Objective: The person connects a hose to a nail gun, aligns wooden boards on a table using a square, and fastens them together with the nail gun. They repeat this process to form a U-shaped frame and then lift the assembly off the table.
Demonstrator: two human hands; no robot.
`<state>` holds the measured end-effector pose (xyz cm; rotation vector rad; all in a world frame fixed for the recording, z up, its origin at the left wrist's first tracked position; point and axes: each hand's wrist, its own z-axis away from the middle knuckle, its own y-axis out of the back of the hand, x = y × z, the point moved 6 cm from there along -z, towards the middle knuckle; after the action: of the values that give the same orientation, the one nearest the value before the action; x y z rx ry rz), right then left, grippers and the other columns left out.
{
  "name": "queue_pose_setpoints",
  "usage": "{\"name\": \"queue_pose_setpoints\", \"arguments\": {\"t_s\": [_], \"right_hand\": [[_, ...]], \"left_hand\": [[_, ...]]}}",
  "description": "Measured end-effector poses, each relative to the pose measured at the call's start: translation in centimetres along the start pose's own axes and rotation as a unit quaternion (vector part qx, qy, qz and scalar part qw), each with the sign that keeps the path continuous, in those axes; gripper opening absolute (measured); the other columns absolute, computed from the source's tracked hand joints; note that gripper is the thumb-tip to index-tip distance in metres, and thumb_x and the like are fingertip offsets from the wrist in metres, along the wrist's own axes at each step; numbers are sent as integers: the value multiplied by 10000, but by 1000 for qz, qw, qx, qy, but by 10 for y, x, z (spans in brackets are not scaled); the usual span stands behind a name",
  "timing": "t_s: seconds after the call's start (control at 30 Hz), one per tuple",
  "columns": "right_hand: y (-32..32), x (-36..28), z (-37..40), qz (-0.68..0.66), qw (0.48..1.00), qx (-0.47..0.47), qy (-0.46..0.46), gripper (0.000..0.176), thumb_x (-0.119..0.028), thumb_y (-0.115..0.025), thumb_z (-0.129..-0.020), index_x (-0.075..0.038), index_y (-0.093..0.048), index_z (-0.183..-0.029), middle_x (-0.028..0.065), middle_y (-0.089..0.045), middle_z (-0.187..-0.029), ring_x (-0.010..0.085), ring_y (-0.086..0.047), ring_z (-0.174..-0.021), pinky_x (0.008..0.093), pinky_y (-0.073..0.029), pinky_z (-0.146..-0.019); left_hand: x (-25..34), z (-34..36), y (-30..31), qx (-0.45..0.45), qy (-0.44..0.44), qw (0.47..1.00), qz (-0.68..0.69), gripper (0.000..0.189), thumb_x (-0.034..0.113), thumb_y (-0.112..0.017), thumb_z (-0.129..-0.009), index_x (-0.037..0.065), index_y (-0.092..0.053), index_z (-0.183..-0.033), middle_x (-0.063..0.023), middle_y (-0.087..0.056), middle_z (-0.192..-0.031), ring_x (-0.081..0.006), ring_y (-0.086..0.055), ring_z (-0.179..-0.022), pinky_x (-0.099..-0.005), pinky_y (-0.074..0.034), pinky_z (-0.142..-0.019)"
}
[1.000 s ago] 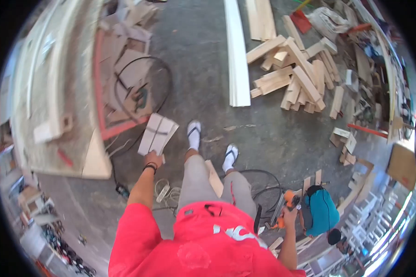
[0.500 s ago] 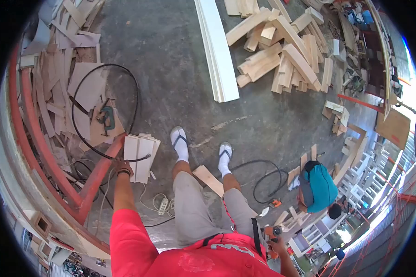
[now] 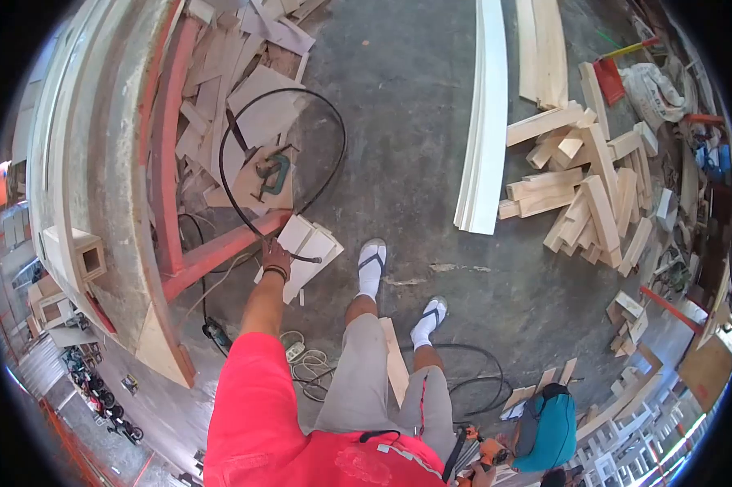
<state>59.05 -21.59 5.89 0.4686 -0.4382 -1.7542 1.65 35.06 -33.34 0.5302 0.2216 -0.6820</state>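
Black hose (image 3: 344,140) in a wide loop curves beyond the lower bar of the red frame (image 3: 236,252), over pale scrap sheets (image 3: 258,91), and comes back across the frame's near corner. It looks light and bendy yet springy, smooth-skinned and hardly fragile; the loop would likely swing or uncoil if held by one point. The best hold is probably just behind the end fitting, where the hose is straightest. The left hand (image 3: 276,258), beside the corner of the red frame, has its fingers apparently curled around the hose close to that end; the back of the hand hides how tightly. The short free end pokes out past the fingers, over the pale boards (image 3: 315,250) beside the red frame, while the loop rises on their other side. A green clamp (image 3: 276,175) sits just beyond the frame's bar, inside the loop's outline. Well apart from the red frame, the right hand (image 3: 484,476) seems wrapped about an orange power tool (image 3: 492,448), partly cut off.
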Motion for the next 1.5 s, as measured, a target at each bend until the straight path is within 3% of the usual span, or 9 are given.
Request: {"name": "queue_pose_setpoints", "arguments": {"t_s": [0.2, 0.3, 0.4, 0.73, 1.03, 1.17, 1.3, 1.37, 1.5], "right_hand": [[-6, 53, 2, -100, 992, -21, -72, 67, -119, -650, -869, -61, -661, -901, 18, -599, -696, 158, -564, -576, 313, -469, -507], [-26, 37, 7, -60, 993, -19, -100, 95, -121, -659, -854, -53, -656, -920, 32, -606, -722, 173, -572, -611, 321, -471, -537], [-45, -3, 2, -14, 996, -36, -75, 129, -123, -669, -839, -45, -651, -940, 46, -613, -749, 189, -581, -645, 329, -474, -568], [-99, -309, -8, 67, 978, -50, 190, 251, -130, -699, -789, -18, -634, -1005, 91, -636, -838, 240, -608, -759, 355, -483, -669], [-60, -489, -31, 68, 944, 3, 322, 365, -135, -726, -744, 6, -619, -1063, 133, -656, -918, 286, -633, -862, 379, -491, -760], [-28, -569, -61, 70, 917, 48, 389, 416, -138, -738, -724, 17, -613, -1089, 151, -665, -954, 306, -644, -908, 390, -494, -801], [14, -708, -61, 96, 887, 77, 445, 548, -123, -729, -714, 12, -575, -1222, 215, -669, -1091, 368, -648, -1039, 411, -493, -884], [32, -805, -6, 123, 871, 96, 465, 444, -212, -757, -771, -3, -613, -1134, 140, -670, -949, 245, -643, -865, 374, -490, -807], [41, -978, 65, 69, 793, 69, 601, 478, -134, -727, -775, 19, -570, -1199, 179, -670, -941, 281, -670, -887, 390, -497, -800]], "left_hand": [[-26, -31, -41, -22, 14, 1000, 11, 482, 233, -399, -969, 142, -482, -1435, -109, -382, -1531, -295, -199, -1471, -605, -52, -1163], [-28, -98, -116, -28, 90, 995, -35, 426, 245, -397, -974, 174, -602, -1340, -100, -465, -1475, -285, -330, -1414, -547, -205, -1134], [-7, -41, -17, -56, -40, 997, 27, 340, 268, -443, -972, 177, -717, -1152, -51, -701, -1159, -253, -635, -1106, -465, -413, -969], [-13, 172, 418, 320, -176, 860, 357, 188, 309, -657, -776, 149, -739, -832, -71, -709, -870, -265, -658, -916, -476, -387, -827], [-259, 287, 635, 771, -90, 360, 517, 105, 120, -639, -830, 47, -573, -867, -126, -611, -941, -340, -575, -1023, -502, -412, -936], [-343, 268, 663, 722, -49, 128, 678, 161, 178, -553, -941, 32, -540, -875, -95, -626, -803, -268, -656, -817, -421, -513, -852], [-381, 280, 667, 500, -148, -122, 845, 319, 381, -432, -1031, 74, -505, -991, -30, -526, -686, -186, -565, -616, -409, -528, -662], [-384, 322, 684, 510, -118, -141, 840, 369, 450, -469, -1017, 87, -519, -1055, -13, -480, -684, -153, -502, -566, -366, -496, -575], [-418, 373, 701, 515, -94, -185, 832, 415, 481, -443, -1023, 90, -545, -1118, 0, -475, -701, -116, -457, -542, -285, -420, -510]]}}
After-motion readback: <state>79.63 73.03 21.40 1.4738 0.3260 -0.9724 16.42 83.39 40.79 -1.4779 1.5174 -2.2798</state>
